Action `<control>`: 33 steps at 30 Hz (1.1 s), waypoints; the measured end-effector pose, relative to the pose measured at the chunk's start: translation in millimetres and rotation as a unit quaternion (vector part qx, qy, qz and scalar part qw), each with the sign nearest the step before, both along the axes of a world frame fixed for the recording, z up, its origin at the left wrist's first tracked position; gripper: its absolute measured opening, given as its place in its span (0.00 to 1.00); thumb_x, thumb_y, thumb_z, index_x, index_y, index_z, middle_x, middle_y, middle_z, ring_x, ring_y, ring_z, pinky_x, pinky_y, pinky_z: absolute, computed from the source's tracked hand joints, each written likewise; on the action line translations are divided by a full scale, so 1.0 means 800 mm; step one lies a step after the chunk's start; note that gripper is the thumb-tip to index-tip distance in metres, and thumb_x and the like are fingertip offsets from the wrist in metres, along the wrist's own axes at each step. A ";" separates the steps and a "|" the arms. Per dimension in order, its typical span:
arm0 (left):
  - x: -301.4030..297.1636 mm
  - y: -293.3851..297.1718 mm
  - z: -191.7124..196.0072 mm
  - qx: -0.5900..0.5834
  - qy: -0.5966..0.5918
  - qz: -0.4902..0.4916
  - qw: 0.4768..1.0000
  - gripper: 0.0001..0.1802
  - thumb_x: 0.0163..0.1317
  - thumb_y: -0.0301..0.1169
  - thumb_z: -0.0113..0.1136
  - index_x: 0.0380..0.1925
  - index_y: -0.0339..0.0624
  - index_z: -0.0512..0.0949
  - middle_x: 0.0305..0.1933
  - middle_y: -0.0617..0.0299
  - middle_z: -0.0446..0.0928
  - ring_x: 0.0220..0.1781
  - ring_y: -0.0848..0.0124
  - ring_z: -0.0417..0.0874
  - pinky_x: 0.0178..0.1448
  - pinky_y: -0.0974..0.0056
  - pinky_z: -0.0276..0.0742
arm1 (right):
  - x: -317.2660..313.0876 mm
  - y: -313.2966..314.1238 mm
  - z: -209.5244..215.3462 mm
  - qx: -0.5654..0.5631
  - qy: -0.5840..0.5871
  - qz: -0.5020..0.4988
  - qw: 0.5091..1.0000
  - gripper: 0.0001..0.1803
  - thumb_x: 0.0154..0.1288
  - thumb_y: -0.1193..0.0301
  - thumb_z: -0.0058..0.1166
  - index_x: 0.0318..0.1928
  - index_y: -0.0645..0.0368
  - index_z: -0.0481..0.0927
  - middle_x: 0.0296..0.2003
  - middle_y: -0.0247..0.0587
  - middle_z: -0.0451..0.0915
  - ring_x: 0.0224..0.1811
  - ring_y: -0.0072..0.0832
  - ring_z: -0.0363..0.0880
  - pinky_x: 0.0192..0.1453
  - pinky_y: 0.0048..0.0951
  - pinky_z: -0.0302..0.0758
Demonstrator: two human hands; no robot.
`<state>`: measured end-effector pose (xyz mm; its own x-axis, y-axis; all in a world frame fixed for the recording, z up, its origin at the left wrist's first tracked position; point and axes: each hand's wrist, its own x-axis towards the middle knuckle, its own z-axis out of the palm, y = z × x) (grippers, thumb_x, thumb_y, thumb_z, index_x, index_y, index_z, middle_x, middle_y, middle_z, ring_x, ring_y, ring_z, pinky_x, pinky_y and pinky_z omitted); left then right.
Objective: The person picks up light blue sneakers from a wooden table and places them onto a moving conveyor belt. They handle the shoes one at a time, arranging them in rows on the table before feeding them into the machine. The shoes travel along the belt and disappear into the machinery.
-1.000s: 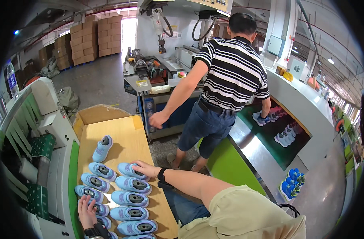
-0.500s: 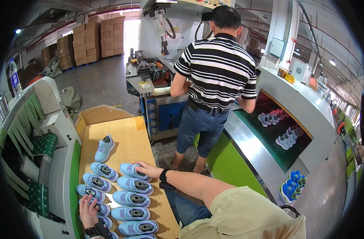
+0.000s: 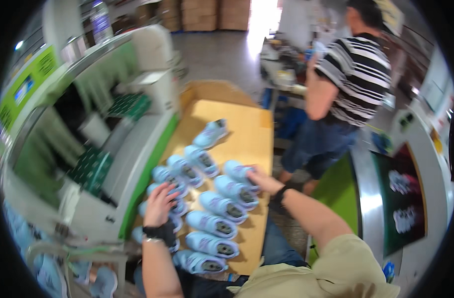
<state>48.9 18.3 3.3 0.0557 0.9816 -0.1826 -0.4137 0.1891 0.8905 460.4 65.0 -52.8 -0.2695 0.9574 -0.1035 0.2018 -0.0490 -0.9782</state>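
Note:
Several light blue shoes (image 3: 222,207) lie in two rows on a tan cardboard-topped table (image 3: 244,130). My left hand (image 3: 160,203) rests flat on a shoe in the left row, fingers spread; a dark band sits on that wrist. My right hand (image 3: 262,182) touches the far shoe of the right row (image 3: 239,173), with a black watch on the wrist. One shoe (image 3: 210,133) lies apart, farther up the table. The picture is blurred by motion.
A white and green machine (image 3: 100,134) stands along the table's left side. A person in a striped shirt (image 3: 353,82) stands at the right beside a workbench. A conveyor with pale shoes (image 3: 403,198) runs at the far right. Cardboard boxes (image 3: 214,12) are stacked far back.
The view has swung left and closer to the table. The person in the striped shirt now stands at the right. My left hand has moved up onto the left row of shoes.

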 end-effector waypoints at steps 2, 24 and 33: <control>-0.004 -0.007 0.005 -0.006 0.001 0.003 1.000 0.19 0.73 0.36 0.54 0.60 0.42 0.71 0.60 0.54 0.77 0.53 0.64 0.83 0.47 0.63 0.77 | -0.008 -0.005 0.042 -0.028 -0.034 0.025 0.999 0.31 0.77 0.50 0.44 0.67 0.60 0.63 0.59 0.44 0.72 0.60 0.30 0.70 0.65 0.35 0.69; -0.011 -0.002 0.031 -0.058 -0.049 -0.032 0.997 0.18 0.74 0.34 0.52 0.60 0.41 0.72 0.61 0.54 0.77 0.53 0.65 0.83 0.52 0.64 0.76 | -0.143 0.248 0.150 0.223 -0.590 -0.010 0.776 0.30 0.43 0.60 0.70 0.49 0.57 0.79 0.50 0.53 0.78 0.53 0.49 0.77 0.59 0.43 0.74; 0.009 -0.020 0.095 0.106 -0.193 -0.004 0.975 0.47 0.65 0.65 0.48 0.71 0.40 0.57 0.67 0.51 0.69 0.64 0.55 0.75 0.57 0.43 0.79 | -0.262 0.084 0.309 0.186 -0.095 0.223 0.952 0.34 0.66 0.54 0.60 0.64 0.61 0.67 0.62 0.60 0.65 0.58 0.46 0.76 0.62 0.40 0.72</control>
<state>55.8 2.4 79.4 0.0875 0.9944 0.0599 -0.7258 0.0225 0.6875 251.2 131.9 194.3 -0.6676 0.7323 0.1344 0.2955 0.4263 -0.8549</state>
